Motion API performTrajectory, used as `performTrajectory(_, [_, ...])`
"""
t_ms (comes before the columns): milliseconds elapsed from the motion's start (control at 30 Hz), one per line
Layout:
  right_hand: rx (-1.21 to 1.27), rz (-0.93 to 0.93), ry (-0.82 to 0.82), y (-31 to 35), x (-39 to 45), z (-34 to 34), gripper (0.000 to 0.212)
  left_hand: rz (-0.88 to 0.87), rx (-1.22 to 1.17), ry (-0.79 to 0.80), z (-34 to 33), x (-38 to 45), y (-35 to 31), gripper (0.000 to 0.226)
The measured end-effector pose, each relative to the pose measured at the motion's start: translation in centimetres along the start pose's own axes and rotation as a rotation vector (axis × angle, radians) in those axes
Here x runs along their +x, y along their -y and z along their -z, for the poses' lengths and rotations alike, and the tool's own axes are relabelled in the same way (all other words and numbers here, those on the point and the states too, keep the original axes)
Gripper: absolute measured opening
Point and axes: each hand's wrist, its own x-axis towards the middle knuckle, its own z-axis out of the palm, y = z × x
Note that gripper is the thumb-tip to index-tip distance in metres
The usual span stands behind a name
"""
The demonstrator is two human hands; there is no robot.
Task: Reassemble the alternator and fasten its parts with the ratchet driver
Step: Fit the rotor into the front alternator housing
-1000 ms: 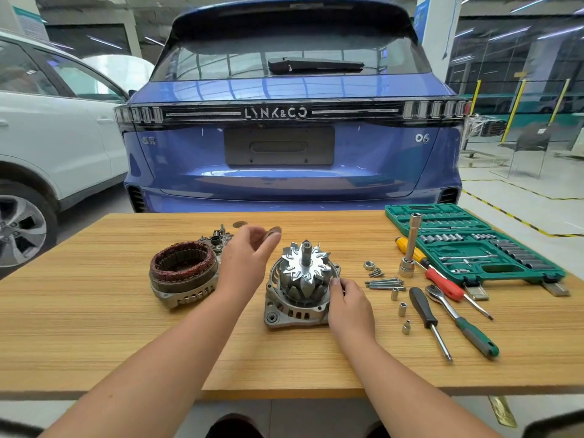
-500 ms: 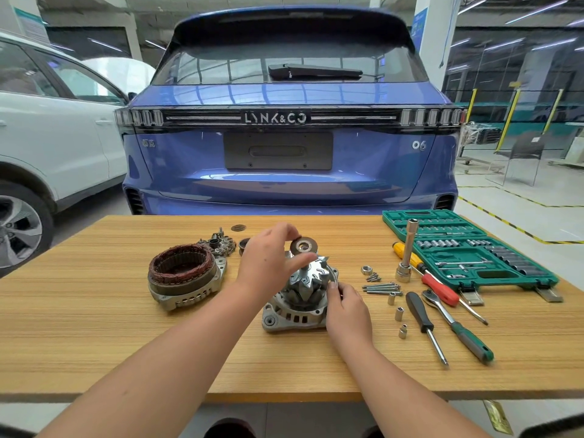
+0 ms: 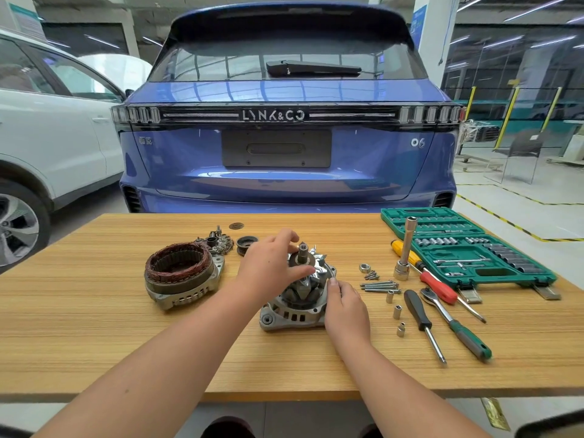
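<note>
The silver alternator housing [image 3: 286, 316] stands at the middle of the wooden table [image 3: 94, 327] with the finned rotor [image 3: 320, 267] upright in it. My left hand [image 3: 268, 268] comes in from the left. Its thumb and fingers pinch a dark round ring [image 3: 300, 260] sitting low on the rotor shaft [image 3: 303, 248]. My right hand [image 3: 346, 308] grips the housing's right rim with curled fingers. The ratchet driver [image 3: 455, 324], with a green handle, lies on the table to the right, untouched.
To the left lie the copper-wound stator [image 3: 180, 273], the rectifier [image 3: 218, 241] and a pulley [image 3: 246, 244]. On the right are long bolts [image 3: 379, 284], a nut [image 3: 365, 267], small sockets [image 3: 397, 311], two screwdrivers [image 3: 420, 320], an upright extension [image 3: 406, 248] and an open green socket case [image 3: 464, 245]. A blue car [image 3: 284, 153] stands behind the table.
My left hand carried the round ring from the back of the table over the rotor and lowered it onto the shaft. My right hand stayed on the housing's right side.
</note>
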Motion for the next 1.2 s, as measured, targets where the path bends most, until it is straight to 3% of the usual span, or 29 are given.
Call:
performTrajectory(267, [0.012, 0.002, 0.000, -0.1, 0.1, 0.0, 0.052, 0.107, -0.061, 0.120, 0.6, 0.6, -0.5, 0.066])
performTrajectory(700, [0.015, 0.012, -0.006, -0.1, 0.1, 0.1, 0.051, 0.089, -0.197, 0.089, 1.0, -0.5, -0.4, 0.066])
performTrajectory(833, [0.023, 0.018, 0.004, -0.1, 0.2, 0.0, 0.052, 0.074, -0.196, -0.030, 1.7, -0.9, 1.0, 0.053])
performTrajectory(967, [0.018, 0.017, 0.010, 0.0, 0.2, 0.1, 0.051, 0.123, 0.148, -0.162, 2.7, -1.2, 4.8, 0.048])
performTrajectory(1100, [0.033, 0.022, 0.016, -0.1, 0.0, 0.3, 0.051, 0.405, 0.494, 0.016, 3.6, -2.7, 10.0, 0.059])
performTrajectory(1200, [0.065, 0.003, 0.018, -0.1, -0.2, 0.4, 0.050, 0.465, 0.612, 0.121, 4.1, -4.0, 12.6, 0.051])
